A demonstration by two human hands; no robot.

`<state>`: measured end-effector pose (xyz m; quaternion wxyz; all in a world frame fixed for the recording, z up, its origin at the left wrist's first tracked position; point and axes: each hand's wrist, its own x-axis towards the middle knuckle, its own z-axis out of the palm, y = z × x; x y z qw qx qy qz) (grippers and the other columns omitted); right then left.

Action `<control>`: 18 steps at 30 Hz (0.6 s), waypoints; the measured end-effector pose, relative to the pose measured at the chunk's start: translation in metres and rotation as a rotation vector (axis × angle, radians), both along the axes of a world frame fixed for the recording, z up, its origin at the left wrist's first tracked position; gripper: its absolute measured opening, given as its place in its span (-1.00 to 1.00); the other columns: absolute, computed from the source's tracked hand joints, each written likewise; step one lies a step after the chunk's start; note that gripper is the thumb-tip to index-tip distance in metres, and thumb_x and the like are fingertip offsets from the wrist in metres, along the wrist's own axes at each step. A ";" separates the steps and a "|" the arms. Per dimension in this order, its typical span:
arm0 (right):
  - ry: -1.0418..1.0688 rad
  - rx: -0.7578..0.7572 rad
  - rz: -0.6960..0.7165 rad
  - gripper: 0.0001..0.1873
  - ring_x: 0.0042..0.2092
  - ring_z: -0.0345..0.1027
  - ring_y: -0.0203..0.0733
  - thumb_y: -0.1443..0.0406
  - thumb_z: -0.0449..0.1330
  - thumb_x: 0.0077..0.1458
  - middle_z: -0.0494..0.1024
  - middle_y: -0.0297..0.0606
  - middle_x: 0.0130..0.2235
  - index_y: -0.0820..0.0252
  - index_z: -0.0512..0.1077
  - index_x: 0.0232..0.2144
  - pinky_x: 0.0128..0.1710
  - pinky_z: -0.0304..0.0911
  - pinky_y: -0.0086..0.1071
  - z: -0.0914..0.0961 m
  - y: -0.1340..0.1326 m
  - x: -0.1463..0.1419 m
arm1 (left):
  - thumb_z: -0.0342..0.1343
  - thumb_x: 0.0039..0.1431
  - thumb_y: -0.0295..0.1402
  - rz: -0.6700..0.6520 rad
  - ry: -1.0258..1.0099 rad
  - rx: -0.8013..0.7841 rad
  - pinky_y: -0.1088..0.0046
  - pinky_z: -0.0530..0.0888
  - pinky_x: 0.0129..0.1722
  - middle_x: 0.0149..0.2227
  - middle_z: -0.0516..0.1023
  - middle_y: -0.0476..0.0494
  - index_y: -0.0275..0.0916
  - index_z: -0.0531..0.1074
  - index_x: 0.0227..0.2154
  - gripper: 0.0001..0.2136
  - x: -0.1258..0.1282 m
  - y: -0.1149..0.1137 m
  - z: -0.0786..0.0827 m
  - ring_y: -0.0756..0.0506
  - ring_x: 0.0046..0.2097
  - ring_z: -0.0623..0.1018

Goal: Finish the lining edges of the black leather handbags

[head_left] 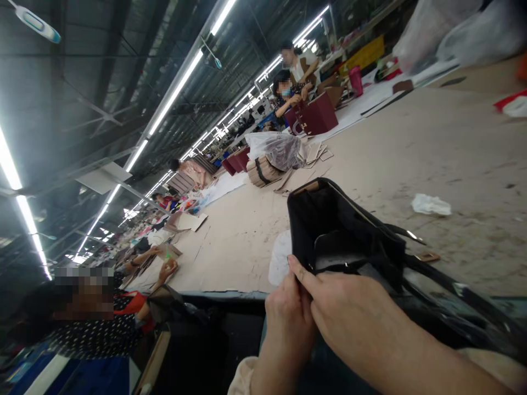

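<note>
A black handbag (329, 225) lies open on its side at the near edge of a long cardboard-covered table (411, 148), its mouth turned toward me. Both my hands meet at the bag's near rim. My left hand (288, 321) is closed, its fingers pinched at the rim's edge. My right hand (341, 310) lies over it, thumb stretched up against the rim, fingers curled onto the bag's edge. The bag's black straps (436, 274) trail off to the right, with a metal buckle (428, 257) showing beside them.
A crumpled white scrap (431, 204) lies right of the bag. Farther off sit a plastic-wrapped bundle (276, 149), stacked card pieces (263, 171) and maroon bags (315, 114). Other people sit along the table's left side; one in a dotted top (90, 329) is close by.
</note>
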<state>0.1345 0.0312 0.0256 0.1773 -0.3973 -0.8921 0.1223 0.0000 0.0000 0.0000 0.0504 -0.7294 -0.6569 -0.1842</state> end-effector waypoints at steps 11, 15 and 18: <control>0.200 0.039 0.108 -0.37 -0.43 0.48 -0.14 0.48 0.04 -0.10 0.61 -0.22 -0.34 0.22 0.35 0.09 -0.52 0.28 -0.32 0.007 -0.022 0.014 | -0.16 0.26 -0.39 0.037 -0.054 0.055 0.43 0.44 -0.42 -0.46 0.52 -0.18 -0.30 0.42 -0.30 -0.76 -0.004 0.002 -0.002 -0.10 -0.43 0.53; 0.274 0.121 0.069 -0.42 -0.44 0.47 -0.17 0.45 0.03 -0.02 0.61 -0.18 -0.32 0.25 0.33 0.10 -0.52 0.28 -0.34 0.004 -0.013 0.016 | -0.16 0.25 -0.41 0.012 -0.068 0.060 0.40 0.43 -0.44 -0.47 0.52 -0.19 -0.38 0.40 -0.09 -0.70 -0.005 0.001 -0.002 -0.12 -0.45 0.53; 0.246 0.169 -0.019 -0.36 -0.48 0.44 -0.17 0.48 0.02 -0.01 0.60 -0.15 -0.37 0.30 0.23 0.18 -0.55 0.25 -0.33 -0.007 -0.003 0.009 | -0.16 0.23 -0.43 0.008 -0.078 0.037 0.40 0.42 -0.46 -0.53 0.49 -0.13 -0.43 0.29 0.07 -0.62 -0.004 -0.001 -0.002 -0.10 -0.53 0.49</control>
